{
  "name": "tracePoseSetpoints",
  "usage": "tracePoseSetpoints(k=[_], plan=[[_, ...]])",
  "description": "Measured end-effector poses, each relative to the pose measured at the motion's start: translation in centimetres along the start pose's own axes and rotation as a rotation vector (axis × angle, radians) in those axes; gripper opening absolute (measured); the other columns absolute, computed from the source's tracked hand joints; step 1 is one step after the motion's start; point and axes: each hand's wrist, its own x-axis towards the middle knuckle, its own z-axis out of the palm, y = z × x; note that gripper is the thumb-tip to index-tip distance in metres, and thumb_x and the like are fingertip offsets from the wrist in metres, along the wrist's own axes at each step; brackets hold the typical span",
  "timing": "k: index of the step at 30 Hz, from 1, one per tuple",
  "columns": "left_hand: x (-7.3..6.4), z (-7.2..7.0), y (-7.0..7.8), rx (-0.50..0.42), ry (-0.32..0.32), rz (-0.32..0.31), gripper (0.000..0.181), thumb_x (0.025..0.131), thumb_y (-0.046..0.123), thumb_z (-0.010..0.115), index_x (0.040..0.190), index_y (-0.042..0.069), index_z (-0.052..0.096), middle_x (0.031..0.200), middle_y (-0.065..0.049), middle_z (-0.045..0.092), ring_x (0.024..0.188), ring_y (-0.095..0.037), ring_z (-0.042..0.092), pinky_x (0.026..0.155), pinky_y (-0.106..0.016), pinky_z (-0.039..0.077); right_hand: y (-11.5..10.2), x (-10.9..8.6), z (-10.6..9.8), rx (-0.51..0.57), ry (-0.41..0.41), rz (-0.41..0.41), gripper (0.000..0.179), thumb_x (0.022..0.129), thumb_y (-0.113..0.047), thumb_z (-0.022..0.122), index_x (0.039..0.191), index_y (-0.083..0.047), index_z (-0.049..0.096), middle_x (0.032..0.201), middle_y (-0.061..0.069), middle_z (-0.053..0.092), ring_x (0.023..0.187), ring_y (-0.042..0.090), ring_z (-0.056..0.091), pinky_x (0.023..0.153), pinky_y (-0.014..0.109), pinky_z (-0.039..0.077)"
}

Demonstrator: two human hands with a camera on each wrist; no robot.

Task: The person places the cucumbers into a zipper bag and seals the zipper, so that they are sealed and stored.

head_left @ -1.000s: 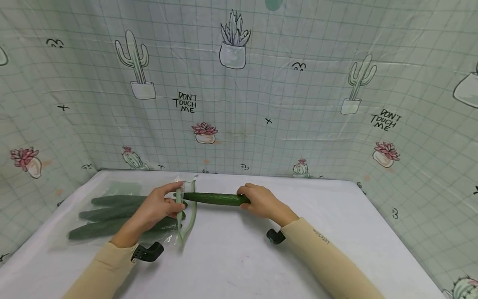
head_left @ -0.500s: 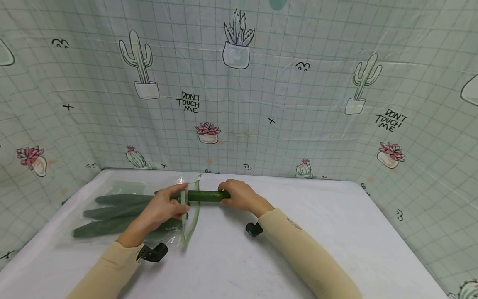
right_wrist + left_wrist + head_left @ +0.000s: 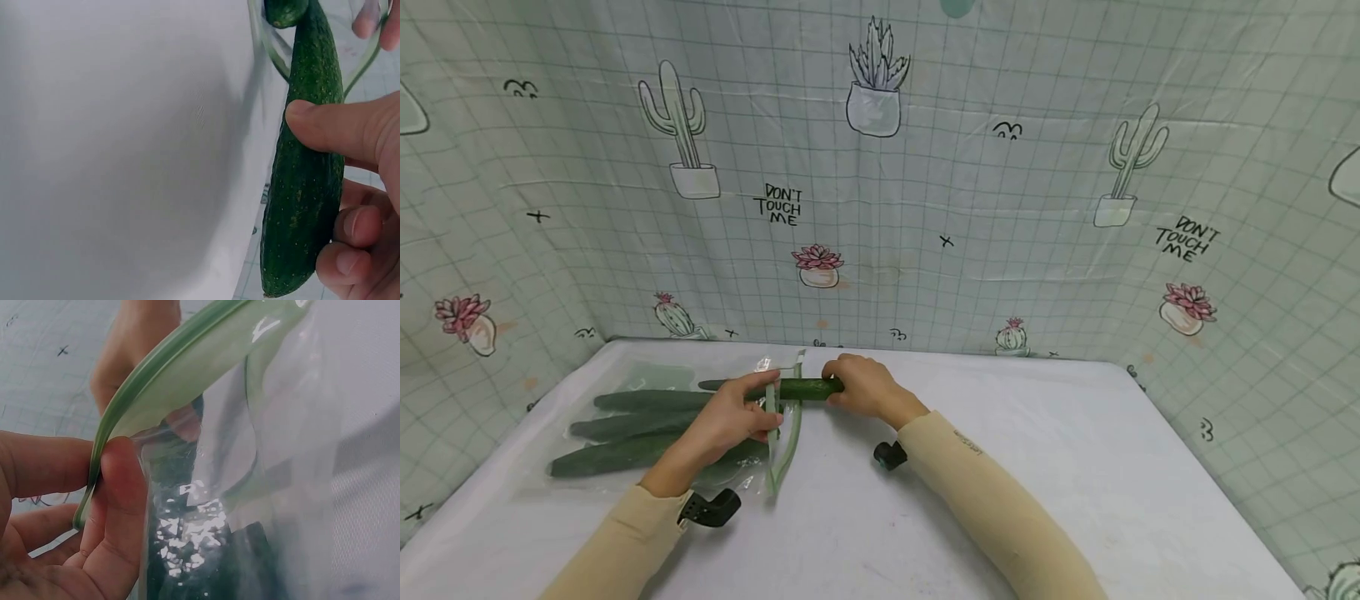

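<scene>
On the white counter [image 3: 1000,467], at about ten o'clock from the person, a clear zip bag [image 3: 625,417] lies flat with several dark cucumbers [image 3: 617,454] already inside. The left hand [image 3: 730,417] pinches the bag's green zipper rim [image 3: 771,408] between thumb and fingers [image 3: 119,487] and holds the mouth open towards three o'clock. The right hand [image 3: 861,387] has its thumb and fingers curled round the butt end of another cucumber [image 3: 808,389], which lies level along the nine-to-three line; its far tip is already past the rim, as the right wrist view shows it [image 3: 306,156] crossing the green edge [image 3: 269,44].

Judging by this, the step in hand is the loading of this cucumber, and it looks about halfway into the bag. The next move seems to call for a straight push towards nine o'clock, alongside those already bagged, with the mouth held wide so the tip does not catch the film, and then a release once the butt end clears the rim.
</scene>
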Motion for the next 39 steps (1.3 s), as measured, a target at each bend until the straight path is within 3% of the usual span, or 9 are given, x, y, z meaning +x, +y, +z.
tracePoseSetpoints(k=[12, 21, 29, 39], plan=[[0.1, 0.0, -0.3, 0.019, 0.0, -0.02, 0.071, 0.087, -0.001, 0.065, 0.148, -0.001, 0.03, 0.057, -0.008, 0.057, 0.068, -0.025, 0.064, 0.066, -0.038, 0.056, -0.9, 0.7, 1.0, -0.053, 0.004, 0.026, 0.037, 0.084, -0.028, 0.075, 0.118, -0.019, 0.066, 0.105, -0.003, 0.061, 0.083, 0.01, 0.055, 0.071, 0.031, 0.049], [0.0, 0.2, -0.2, 0.007, -0.013, -0.026, 0.071, 0.087, -0.002, 0.064, 0.149, -0.001, 0.028, 0.056, -0.007, 0.053, 0.064, -0.023, 0.061, 0.068, -0.04, 0.056, 0.1, 0.5, 1.2, 0.001, -0.061, 0.061, 0.04, 0.085, -0.028, 0.074, 0.122, -0.018, 0.063, 0.112, -0.002, 0.062, 0.098, 0.015, 0.058, 0.082, 0.036, 0.05], [0.3, 0.1, -0.4, 0.016, -0.001, -0.029, 0.071, 0.087, -0.002, 0.065, 0.149, 0.0, 0.03, 0.056, -0.006, 0.053, 0.062, -0.026, 0.06, 0.067, -0.041, 0.056, 2.2, -0.5, 0.7, 0.091, -0.118, 0.003, 0.04, 0.087, -0.009, 0.065, 0.126, -0.015, 0.059, 0.116, 0.002, 0.06, 0.108, 0.017, 0.054, 0.094, 0.034, 0.044], [0.1, 0.1, -0.5, 0.001, -0.002, -0.024, 0.071, 0.086, -0.003, 0.065, 0.149, 0.001, 0.03, 0.056, -0.005, 0.052, 0.062, -0.023, 0.059, 0.067, -0.039, 0.055, 2.2, -0.5, 0.7, 0.108, -0.092, -0.054, 0.039, 0.09, -0.01, 0.064, 0.128, -0.018, 0.058, 0.113, 0.001, 0.058, 0.102, 0.014, 0.055, 0.091, 0.032, 0.045]])
